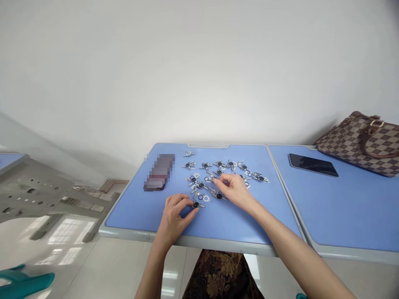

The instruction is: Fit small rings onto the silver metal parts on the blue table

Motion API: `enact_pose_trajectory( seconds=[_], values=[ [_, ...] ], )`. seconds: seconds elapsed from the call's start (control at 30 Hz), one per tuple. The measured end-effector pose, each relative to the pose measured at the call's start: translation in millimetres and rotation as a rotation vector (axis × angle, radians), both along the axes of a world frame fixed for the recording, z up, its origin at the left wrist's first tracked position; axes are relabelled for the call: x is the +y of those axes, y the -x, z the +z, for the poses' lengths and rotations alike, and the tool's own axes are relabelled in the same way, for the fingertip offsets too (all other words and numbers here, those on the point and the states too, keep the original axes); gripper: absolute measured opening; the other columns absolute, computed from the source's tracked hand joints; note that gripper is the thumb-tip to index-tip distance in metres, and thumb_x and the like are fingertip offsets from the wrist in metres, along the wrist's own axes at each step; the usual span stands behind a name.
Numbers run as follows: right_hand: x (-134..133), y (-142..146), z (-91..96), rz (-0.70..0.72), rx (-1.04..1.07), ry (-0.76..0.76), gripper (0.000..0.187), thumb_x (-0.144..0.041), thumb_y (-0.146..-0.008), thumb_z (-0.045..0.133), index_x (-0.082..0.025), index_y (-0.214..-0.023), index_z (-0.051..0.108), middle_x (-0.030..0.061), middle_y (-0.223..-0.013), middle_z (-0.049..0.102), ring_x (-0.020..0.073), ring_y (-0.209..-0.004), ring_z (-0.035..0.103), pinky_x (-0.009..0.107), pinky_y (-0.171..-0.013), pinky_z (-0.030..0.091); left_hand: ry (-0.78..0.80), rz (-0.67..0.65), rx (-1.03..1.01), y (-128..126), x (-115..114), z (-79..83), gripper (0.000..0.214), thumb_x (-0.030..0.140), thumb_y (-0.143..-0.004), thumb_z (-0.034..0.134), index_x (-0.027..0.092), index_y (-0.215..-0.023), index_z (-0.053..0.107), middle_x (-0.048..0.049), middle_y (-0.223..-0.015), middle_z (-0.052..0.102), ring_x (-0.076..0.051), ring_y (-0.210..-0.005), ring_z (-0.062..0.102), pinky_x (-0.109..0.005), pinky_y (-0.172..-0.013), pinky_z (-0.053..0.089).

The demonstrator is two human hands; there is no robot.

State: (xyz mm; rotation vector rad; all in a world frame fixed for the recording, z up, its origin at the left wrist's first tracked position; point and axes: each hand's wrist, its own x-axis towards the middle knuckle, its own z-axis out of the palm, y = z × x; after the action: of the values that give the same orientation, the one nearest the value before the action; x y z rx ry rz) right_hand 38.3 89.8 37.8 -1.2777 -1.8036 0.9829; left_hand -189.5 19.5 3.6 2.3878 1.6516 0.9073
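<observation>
Small silvery metal parts with black round centres lie scattered over the blue desk. My left hand is near the front of the group, its thumb and index finger closed on one metal part with a black round centre. Just beyond it are a flat metal plate with a hole and a black ring. My right hand reaches into the middle of the group with fingertips pinched together; what is between them is too small to make out. Another black-centred part lies below its fingers.
A pixelated dark flat object lies on the desk's left side. On the adjoining desk, past a narrow gap, are a black phone and a checked handbag. A white wall stands behind.
</observation>
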Motion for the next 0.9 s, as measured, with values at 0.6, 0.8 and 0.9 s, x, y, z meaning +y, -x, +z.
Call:
enact_pose_trajectory(
  seconds=[0.6, 0.8, 0.9],
  values=[
    [23.1, -20.9, -1.6, -0.167, 0.148, -0.038, 0.043, -0.049, -0.084, 0.055, -0.020, -0.056, 0.039, -0.0062, -0.053, 0.028, 0.0092, -0.051, 0.026, 0.024, -0.050, 0.023, -0.075, 0.044, 0.124, -9.5, 7.1, -1.6, 0.025, 0.033, -0.084, 0.066, 0.021, -0.103, 0.055, -0.0065, -0.103, 0.065, -0.024, -0.098, 0.060, -0.039, -0.087, 0.041],
    [46.0, -54.3, -0.4, -0.360, 0.306, -0.103, 0.042, -0.049, -0.081, 0.059, -0.019, -0.054, 0.045, -0.0058, -0.050, 0.035, 0.0089, -0.050, 0.029, 0.025, -0.050, 0.024, -0.070, -0.001, 0.136, -8.3, 8.3, -3.9, 0.025, 0.028, -0.086, 0.063, 0.021, -0.108, 0.055, -0.0070, -0.108, 0.067, -0.024, -0.101, 0.061, -0.039, -0.086, 0.041],
    [56.6, -72.2, -3.1, -0.467, 0.377, -0.116, 0.040, -0.048, -0.079, 0.060, -0.019, -0.054, 0.048, -0.0060, -0.048, 0.035, 0.0084, -0.047, 0.027, 0.025, -0.048, 0.021, -0.054, -0.025, 0.119, -7.3, 8.7, -4.6, 0.024, 0.026, -0.088, 0.061, 0.022, -0.111, 0.055, -0.0063, -0.109, 0.067, -0.024, -0.101, 0.061, -0.038, -0.084, 0.044]
  ],
)
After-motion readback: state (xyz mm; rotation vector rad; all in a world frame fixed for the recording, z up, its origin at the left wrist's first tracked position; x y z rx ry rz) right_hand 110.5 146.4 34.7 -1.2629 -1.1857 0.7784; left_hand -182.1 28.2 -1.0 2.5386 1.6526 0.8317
